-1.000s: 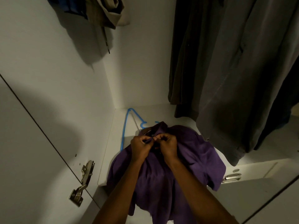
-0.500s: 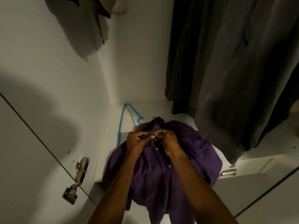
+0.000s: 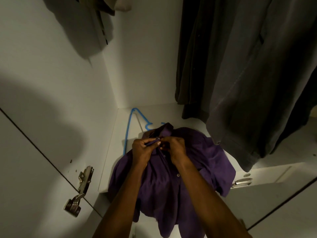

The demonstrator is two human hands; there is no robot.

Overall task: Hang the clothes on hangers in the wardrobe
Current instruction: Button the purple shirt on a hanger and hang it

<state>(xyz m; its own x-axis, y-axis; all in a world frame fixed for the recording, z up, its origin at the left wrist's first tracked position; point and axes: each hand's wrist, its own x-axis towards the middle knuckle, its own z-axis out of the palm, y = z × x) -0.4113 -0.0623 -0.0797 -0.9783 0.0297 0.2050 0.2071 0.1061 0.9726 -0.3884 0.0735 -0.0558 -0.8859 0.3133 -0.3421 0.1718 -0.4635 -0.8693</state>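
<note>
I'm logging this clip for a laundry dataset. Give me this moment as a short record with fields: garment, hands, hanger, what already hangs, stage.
garment: purple shirt, lying crumpled on the white shelf, front hanging over its edge
left hand: left hand pinches the placket near the collar
right hand: right hand pinches the same spot, at a button
hanger: blue hanger lies on the shelf, partly under the shirt
already hanging: dark grey garments at right
stage: shirt not yet hung

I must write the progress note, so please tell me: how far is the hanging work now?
Done: dark garments already hang in the wardrobe. In hand: the purple shirt lies on the shelf while the left hand and right hand pinch its placket near the collar. Left: the blue hanger lies unused beside it; the shirt is not hung.
</note>
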